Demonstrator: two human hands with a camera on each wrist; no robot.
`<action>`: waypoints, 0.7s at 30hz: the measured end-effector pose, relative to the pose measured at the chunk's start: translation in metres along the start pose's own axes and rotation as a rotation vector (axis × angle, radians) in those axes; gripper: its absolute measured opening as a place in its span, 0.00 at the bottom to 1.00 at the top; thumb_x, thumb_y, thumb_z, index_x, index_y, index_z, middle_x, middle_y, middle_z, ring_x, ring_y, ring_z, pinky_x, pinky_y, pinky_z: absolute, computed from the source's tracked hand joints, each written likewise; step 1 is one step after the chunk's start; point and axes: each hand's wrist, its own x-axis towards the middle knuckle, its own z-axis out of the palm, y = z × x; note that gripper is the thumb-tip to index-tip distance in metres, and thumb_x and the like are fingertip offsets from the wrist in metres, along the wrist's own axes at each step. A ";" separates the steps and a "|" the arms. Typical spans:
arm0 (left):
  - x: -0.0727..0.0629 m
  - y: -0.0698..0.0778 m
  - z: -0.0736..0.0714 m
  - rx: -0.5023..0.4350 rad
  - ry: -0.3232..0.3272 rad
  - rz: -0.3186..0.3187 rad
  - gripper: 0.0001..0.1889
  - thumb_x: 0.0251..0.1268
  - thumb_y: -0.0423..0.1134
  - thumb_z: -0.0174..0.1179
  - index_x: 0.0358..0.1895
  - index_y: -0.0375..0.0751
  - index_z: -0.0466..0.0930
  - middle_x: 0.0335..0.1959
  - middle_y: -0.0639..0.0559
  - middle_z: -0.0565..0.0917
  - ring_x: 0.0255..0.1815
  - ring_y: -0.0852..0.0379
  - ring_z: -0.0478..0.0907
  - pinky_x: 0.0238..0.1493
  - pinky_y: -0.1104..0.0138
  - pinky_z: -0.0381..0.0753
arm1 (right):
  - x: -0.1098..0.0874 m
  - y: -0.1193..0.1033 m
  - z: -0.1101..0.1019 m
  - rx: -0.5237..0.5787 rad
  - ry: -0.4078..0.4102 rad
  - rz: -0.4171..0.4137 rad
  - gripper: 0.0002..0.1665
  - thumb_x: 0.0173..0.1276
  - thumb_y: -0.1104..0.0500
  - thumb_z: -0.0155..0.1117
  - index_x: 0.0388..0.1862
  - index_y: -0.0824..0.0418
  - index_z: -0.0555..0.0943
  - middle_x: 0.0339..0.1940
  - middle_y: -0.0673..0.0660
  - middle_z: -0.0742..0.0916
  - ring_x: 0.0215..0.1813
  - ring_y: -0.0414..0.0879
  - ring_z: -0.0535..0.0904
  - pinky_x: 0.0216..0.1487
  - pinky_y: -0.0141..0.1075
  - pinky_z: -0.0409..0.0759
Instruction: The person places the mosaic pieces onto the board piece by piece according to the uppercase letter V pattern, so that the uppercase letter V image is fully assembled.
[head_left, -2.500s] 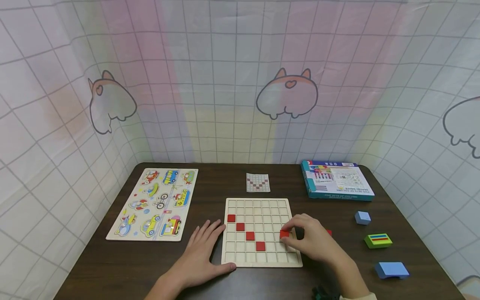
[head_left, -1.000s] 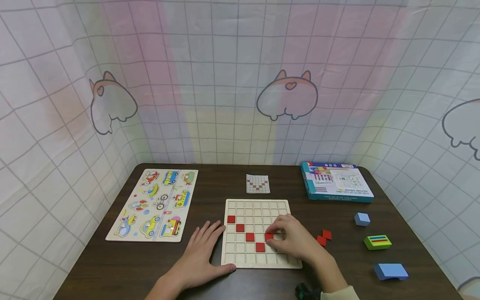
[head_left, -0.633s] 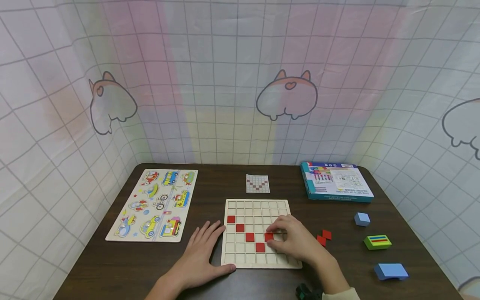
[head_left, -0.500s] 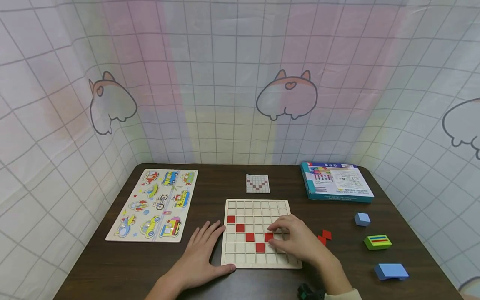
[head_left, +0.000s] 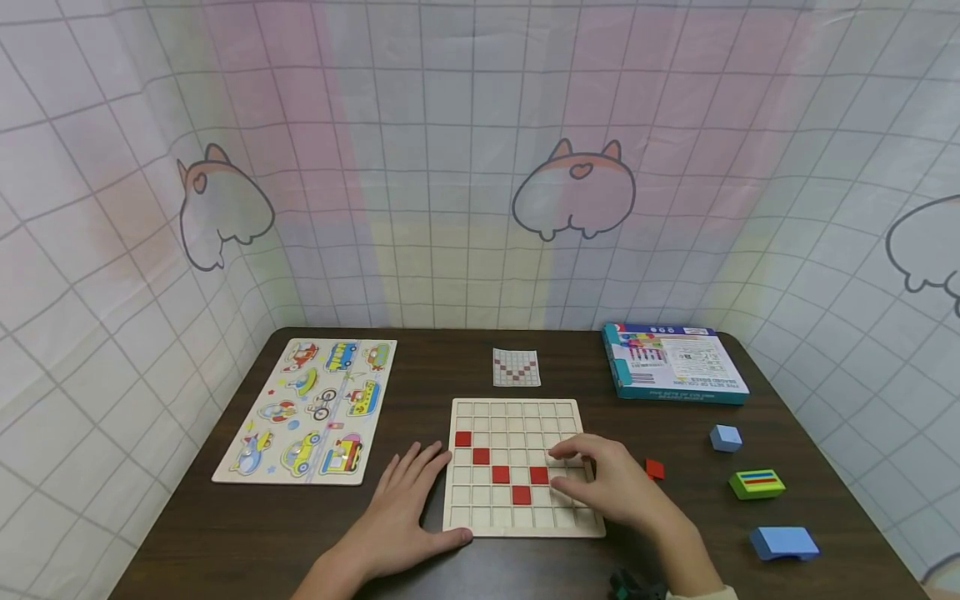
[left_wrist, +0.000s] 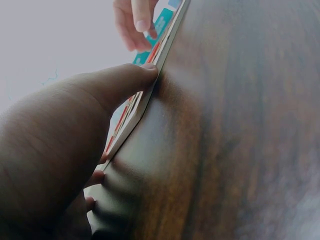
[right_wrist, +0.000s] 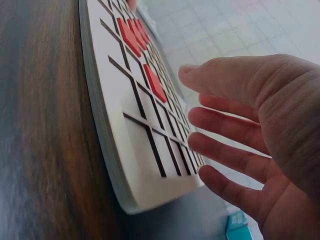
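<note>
A pale wooden grid board point(head_left: 517, 408) lies on the dark table with several red square tiles set in its cells, forming a slanted line that turns up at one tile point(head_left: 538, 476). Just right of that tile, my right hand point(head_left: 622, 487) hovers over the board, thumb and fingers apart and holding nothing. The right wrist view shows the same hand point(right_wrist: 250, 125) with bare fingertips near the board. My left hand point(head_left: 401, 517) lies spread along the board's left side, its thumb touching the near-left edge. Loose red tiles point(head_left: 656, 468) lie partly hidden behind my right hand.
A small card with a V pattern point(head_left: 516, 367) lies behind the board. At left is a vehicle picture puzzle point(head_left: 315, 408). To the right are a teal box point(head_left: 675, 362), a blue cube point(head_left: 725, 437), a green striped block point(head_left: 757, 483) and a blue arched block point(head_left: 783, 542).
My right hand brought a red tile leftward across the board, set it in a cell, let go and drew back to the right. My left hand stayed put.
</note>
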 end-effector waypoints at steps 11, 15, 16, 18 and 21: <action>-0.001 0.001 0.000 -0.005 -0.005 -0.001 0.61 0.56 0.86 0.67 0.90 0.60 0.61 0.92 0.55 0.60 0.95 0.39 0.47 0.91 0.31 0.44 | -0.015 0.017 -0.022 -0.011 0.042 0.058 0.23 0.71 0.47 0.83 0.62 0.46 0.90 0.61 0.43 0.91 0.66 0.48 0.85 0.73 0.60 0.85; -0.001 0.000 0.000 -0.003 -0.007 -0.006 0.61 0.56 0.86 0.67 0.90 0.59 0.61 0.92 0.54 0.60 0.95 0.39 0.47 0.91 0.31 0.44 | -0.021 0.026 -0.028 -0.020 0.066 0.073 0.24 0.71 0.48 0.83 0.63 0.46 0.89 0.62 0.44 0.91 0.67 0.49 0.85 0.73 0.61 0.85; -0.001 0.000 0.000 -0.001 -0.008 -0.008 0.62 0.56 0.86 0.66 0.90 0.59 0.61 0.92 0.54 0.60 0.95 0.39 0.47 0.91 0.31 0.44 | -0.022 0.027 -0.029 -0.024 0.073 0.077 0.24 0.70 0.49 0.83 0.63 0.46 0.89 0.61 0.43 0.91 0.67 0.49 0.85 0.73 0.61 0.84; -0.001 0.000 0.000 0.002 -0.007 -0.009 0.62 0.56 0.87 0.66 0.90 0.59 0.61 0.92 0.55 0.60 0.95 0.39 0.47 0.91 0.31 0.44 | -0.025 0.030 -0.031 -0.031 0.090 0.079 0.23 0.70 0.49 0.83 0.63 0.46 0.89 0.61 0.44 0.91 0.66 0.50 0.85 0.73 0.62 0.84; 0.000 0.000 0.000 0.002 -0.008 -0.009 0.62 0.55 0.87 0.66 0.89 0.60 0.61 0.92 0.55 0.60 0.95 0.39 0.46 0.91 0.31 0.44 | -0.029 0.034 -0.034 -0.048 0.110 0.084 0.23 0.70 0.50 0.83 0.62 0.46 0.89 0.61 0.45 0.91 0.66 0.51 0.85 0.73 0.62 0.84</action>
